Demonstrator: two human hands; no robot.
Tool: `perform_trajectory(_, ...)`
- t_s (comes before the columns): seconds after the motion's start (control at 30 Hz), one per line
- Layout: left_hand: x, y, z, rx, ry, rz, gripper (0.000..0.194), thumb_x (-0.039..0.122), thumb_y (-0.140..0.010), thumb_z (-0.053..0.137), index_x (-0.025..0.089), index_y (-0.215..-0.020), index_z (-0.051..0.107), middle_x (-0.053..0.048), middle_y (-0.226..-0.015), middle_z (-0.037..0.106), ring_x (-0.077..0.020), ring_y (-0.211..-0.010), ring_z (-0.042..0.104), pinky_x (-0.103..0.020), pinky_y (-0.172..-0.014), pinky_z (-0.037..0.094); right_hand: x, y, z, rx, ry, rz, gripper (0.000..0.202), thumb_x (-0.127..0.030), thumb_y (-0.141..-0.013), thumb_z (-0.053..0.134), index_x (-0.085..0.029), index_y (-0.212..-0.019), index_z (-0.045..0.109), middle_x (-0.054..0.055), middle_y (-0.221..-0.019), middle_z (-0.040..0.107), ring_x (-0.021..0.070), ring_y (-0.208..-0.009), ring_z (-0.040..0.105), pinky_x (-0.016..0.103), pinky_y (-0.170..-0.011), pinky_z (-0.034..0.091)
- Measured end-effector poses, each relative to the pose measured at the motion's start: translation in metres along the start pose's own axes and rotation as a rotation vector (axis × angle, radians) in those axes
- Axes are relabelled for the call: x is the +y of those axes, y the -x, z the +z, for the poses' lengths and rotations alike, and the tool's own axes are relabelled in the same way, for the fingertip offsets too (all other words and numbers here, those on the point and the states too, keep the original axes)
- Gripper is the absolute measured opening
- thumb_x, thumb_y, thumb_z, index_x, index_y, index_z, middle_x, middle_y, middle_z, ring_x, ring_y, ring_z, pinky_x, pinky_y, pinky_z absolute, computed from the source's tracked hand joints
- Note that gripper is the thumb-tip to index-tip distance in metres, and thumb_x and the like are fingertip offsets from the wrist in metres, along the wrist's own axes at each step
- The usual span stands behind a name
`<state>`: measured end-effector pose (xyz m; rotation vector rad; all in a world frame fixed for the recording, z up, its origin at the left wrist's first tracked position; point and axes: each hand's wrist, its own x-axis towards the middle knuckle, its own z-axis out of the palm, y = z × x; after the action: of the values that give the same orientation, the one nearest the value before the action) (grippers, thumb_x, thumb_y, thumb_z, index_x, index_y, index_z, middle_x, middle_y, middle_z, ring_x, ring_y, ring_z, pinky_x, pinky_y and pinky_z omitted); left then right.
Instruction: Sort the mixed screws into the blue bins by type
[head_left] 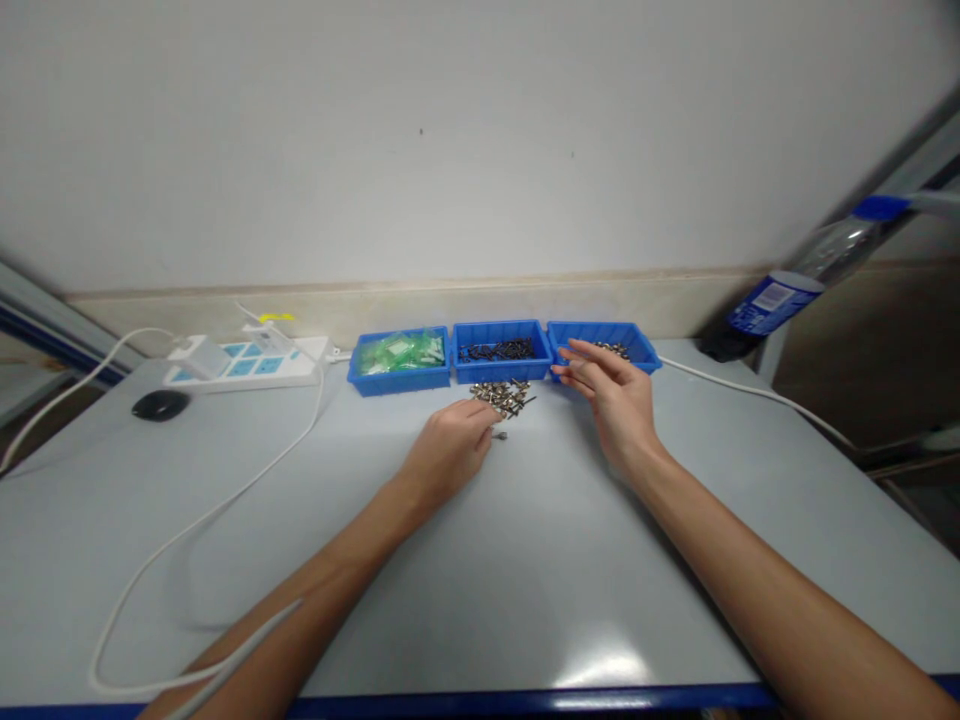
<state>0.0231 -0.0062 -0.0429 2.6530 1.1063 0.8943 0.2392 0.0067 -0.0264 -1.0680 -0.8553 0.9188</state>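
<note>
My left hand is closed in a pinch at the near side of a loose pile of small metal screws on the table. One screw sticks out to the right from its fingertips. My right hand is raised at the front of the right blue bin, its fingers apart and nothing visible between them. Silvery screws show inside that bin, partly hidden by the fingers. The middle blue bin holds dark screws. In the left blue bin lie green and clear plastic packets.
A white power strip with plugged-in chargers stands at the back left, near a black mouse-like object. A white cable loops across the table and over my left forearm. At the right a dark drink bottle leans by the frame.
</note>
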Motion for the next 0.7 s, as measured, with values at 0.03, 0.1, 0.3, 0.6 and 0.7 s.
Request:
perform_trajectory(0.03, 0.000, 0.000, 0.000, 0.019, 0.026, -0.011, 0.024, 0.001, -0.083, 0.060, 0.016, -0.098, 0.071, -0.008, -0.103, 0.076, -0.0221, -0.097, 0.072, -0.035, -0.090, 0.057, 0.000, 0.000, 0.000, -0.002, 0.002, 0.004, 0.029, -0.025, -0.070, 0.078, -0.019, -0.099, 0.076, 0.008, -0.100, 0.077, 0.0185, -0.079, 0.075, 0.038, -0.084, 0.059)
perform_trajectory(0.1, 0.001, 0.000, -0.002, 0.040, 0.069, -0.028, 0.026, -0.001, -0.081, 0.061, 0.016, -0.097, 0.071, -0.007, -0.102, 0.076, -0.0218, -0.096, 0.072, -0.034, -0.090, 0.057, -0.001, 0.000, 0.000, -0.006, 0.006, 0.008, 0.027, -0.025, -0.070, 0.078, -0.019, -0.096, 0.076, 0.008, -0.099, 0.077, 0.0182, -0.078, 0.074, 0.037, -0.082, 0.059)
perform_trajectory(0.3, 0.001, -0.002, -0.008, 0.032, 0.055, -0.094, 0.023, 0.001, -0.080, 0.062, 0.015, -0.094, 0.072, -0.007, -0.091, 0.075, -0.0191, -0.079, 0.071, -0.031, -0.077, 0.058, -0.003, 0.000, 0.000, -0.027, 0.016, 0.010, 0.020, -0.026, -0.071, 0.077, -0.018, -0.089, 0.076, 0.007, -0.095, 0.077, 0.0175, -0.075, 0.073, 0.034, -0.077, 0.059)
perform_trajectory(0.6, 0.000, -0.004, -0.012, 0.146, 0.116, -0.064, 0.019, 0.005, -0.082, 0.065, 0.013, -0.098, 0.072, -0.009, -0.092, 0.076, -0.0191, -0.077, 0.070, -0.036, -0.079, 0.060, -0.003, 0.002, 0.000, -0.082, 0.054, 0.014, 0.017, -0.027, -0.073, 0.075, -0.018, -0.087, 0.077, 0.005, -0.086, 0.077, 0.0154, -0.068, 0.071, 0.028, -0.068, 0.057)
perform_trajectory(0.7, 0.004, -0.008, -0.014, 0.201, 0.346, -0.158, 0.019, 0.013, -0.083, 0.069, 0.013, -0.101, 0.070, -0.008, -0.092, 0.076, -0.0169, -0.076, 0.072, -0.033, -0.077, 0.063, -0.007, 0.005, 0.001, -0.199, 0.119, -0.010, 0.016, -0.030, -0.074, 0.076, -0.019, -0.086, 0.077, 0.004, -0.078, 0.077, 0.0154, -0.063, 0.070, 0.029, -0.066, 0.057)
